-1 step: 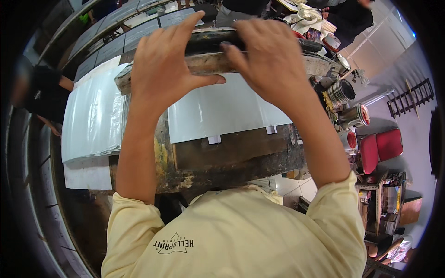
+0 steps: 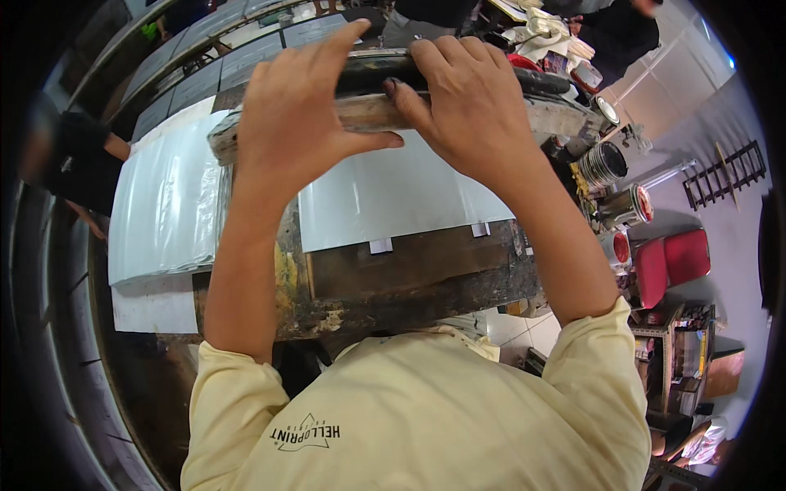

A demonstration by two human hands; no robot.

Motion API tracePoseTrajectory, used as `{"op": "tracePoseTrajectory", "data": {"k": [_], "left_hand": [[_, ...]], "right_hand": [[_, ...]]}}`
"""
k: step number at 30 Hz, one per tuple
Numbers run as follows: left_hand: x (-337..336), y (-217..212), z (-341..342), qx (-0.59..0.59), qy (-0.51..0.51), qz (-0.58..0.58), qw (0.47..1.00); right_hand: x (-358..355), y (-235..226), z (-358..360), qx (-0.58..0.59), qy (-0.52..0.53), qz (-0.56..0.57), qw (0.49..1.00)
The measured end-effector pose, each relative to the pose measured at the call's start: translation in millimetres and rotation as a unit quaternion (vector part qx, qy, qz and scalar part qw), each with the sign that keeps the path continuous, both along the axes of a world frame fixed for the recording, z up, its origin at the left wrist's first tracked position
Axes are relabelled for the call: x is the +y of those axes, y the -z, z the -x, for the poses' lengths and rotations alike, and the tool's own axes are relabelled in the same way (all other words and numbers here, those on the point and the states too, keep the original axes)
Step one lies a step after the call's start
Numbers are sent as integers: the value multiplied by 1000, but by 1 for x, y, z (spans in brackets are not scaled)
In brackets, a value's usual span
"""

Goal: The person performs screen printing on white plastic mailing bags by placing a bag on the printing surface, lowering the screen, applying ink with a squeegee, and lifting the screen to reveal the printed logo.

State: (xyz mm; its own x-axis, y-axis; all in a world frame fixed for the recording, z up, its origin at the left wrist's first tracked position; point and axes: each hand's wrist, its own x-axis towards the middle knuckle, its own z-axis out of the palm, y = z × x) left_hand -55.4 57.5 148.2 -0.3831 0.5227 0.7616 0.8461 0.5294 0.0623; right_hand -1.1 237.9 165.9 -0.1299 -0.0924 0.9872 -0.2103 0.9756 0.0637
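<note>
cluttered print workshop, one view only, head cam looking down. stained wooden surface (image 2: 393, 286) runs across mid frame, its near edge caked with old ink and paint. white sheet (image 2: 385, 192) lies flat on it at centre, two small tape tabs on its lower edge. second pale glossy sheet (image 2: 164, 213) lies at left of frame, just beside the left forearm. ink cans (image 2: 610, 168) stacked at right of frame, red stool (image 2: 671, 262) below them. another person in black at the far left edge, well apart from the work.

thing in hand: long wooden-handled squeegee (image 2: 458, 110), lying across the upper frame at the top edge of the white sheet, dark blade strip along its far side.

grip:
- left hand (image 2: 299, 123) closed over the left part of the handle, fingers draped over the top, thumb stretched along the near face.
- right hand (image 2: 471, 102) closed over the middle, fingers wrapped over the top, thumb tucked on the near face, fingertip stained dark.
- hands close together, both clamping, no gap between palm and wood that i can see.

doing the stroke well, my read: keep pressure even across both hands, hold the blade angle constant, pull in one straight continuous pass toward the body, don't stall mid-sheet. can't tell if the blade is touching the sheet yet, hands hide the contact line.
</note>
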Motion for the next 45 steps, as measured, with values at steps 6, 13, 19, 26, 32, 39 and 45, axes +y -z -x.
{"op": "tracePoseTrajectory", "data": {"k": [6, 13, 19, 26, 32, 39, 45], "left_hand": [[-3, 11, -16, 62, -13, -18, 998], [-27, 110, -91, -143, 141, -96, 975], [11, 162, -106, -463, 140, -67, 873], [-114, 202, -42, -550, 54, -331, 764], [-100, 152, -39, -527, 206, -489, 664], [-120, 176, -55, -543, -69, -293, 784], [-104, 247, -81, -520, -95, -272, 804]], "right_hand": [[26, 15, -11, -305, 22, -57, 950], [34, 27, -10, -276, -16, -31, 961], [24, 34, -14, -286, -17, -14, 958], [23, 57, -32, -275, -37, -5, 961], [29, 66, -41, -299, -32, -6, 954], [27, 98, -55, -446, -49, -38, 893], [52, 145, -50, -598, -116, -74, 790]]}}
